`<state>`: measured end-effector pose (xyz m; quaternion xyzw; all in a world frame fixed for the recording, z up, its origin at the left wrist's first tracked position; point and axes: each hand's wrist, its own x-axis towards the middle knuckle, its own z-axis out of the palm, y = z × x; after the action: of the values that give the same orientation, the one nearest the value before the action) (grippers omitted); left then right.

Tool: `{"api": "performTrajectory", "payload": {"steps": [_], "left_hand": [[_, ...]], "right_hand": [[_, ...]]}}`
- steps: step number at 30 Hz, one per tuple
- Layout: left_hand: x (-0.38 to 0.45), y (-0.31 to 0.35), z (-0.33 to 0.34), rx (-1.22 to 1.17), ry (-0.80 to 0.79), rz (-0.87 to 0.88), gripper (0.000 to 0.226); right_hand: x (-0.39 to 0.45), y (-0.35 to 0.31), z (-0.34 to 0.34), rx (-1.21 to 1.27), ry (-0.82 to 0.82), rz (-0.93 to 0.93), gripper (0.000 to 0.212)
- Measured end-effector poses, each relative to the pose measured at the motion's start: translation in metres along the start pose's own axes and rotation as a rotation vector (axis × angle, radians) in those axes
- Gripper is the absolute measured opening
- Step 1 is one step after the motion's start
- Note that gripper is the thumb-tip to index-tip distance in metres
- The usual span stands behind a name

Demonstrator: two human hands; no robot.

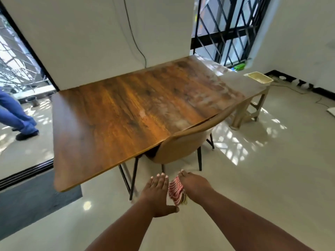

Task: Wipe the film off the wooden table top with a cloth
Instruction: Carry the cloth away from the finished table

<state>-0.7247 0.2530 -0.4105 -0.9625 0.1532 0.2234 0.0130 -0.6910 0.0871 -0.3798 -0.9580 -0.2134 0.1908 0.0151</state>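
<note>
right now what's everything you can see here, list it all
table: 1, brown wood, against the white wall, whitish film on its right part
chair: 1, tan, tucked under the table's near edge
tub: 1, cream, on the far right end
side table: 1, beige, beyond the wooden one
cable: 1, dark, down the wall
window grille: 1, black, back right
another person's legs: blue trousers, far left
cloth: 1, red and white striped, held off the table
left hand: flat, beside the cloth
right hand: holds the cloth
</note>
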Motion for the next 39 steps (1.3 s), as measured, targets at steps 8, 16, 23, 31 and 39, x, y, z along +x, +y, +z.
{"api": "performTrajectory", "payload": {"steps": [8,16,23,31,39], "left_hand": [[0.067,0.113,-0.041,-0.028,-0.052,0.083,0.123],[0.122,0.215,-0.069,-0.014,-0.041,0.194,0.125],[0.17,0.248,-0.091,0.04,-0.095,0.245,0.12],[0.269,0.28,-0.127,0.095,-0.074,0.367,0.118],[0.345,0.307,-0.185,0.095,-0.02,0.424,0.119]], "right_hand": [[-0.046,0.113,-0.005,0.017,-0.027,0.051,0.048],[-0.079,0.216,-0.011,0.051,-0.012,0.183,0.045],[-0.079,0.277,-0.011,0.075,-0.04,0.274,0.046],[-0.056,0.363,-0.024,0.148,-0.029,0.429,0.034],[-0.038,0.434,-0.05,0.198,0.018,0.525,0.032]]}}
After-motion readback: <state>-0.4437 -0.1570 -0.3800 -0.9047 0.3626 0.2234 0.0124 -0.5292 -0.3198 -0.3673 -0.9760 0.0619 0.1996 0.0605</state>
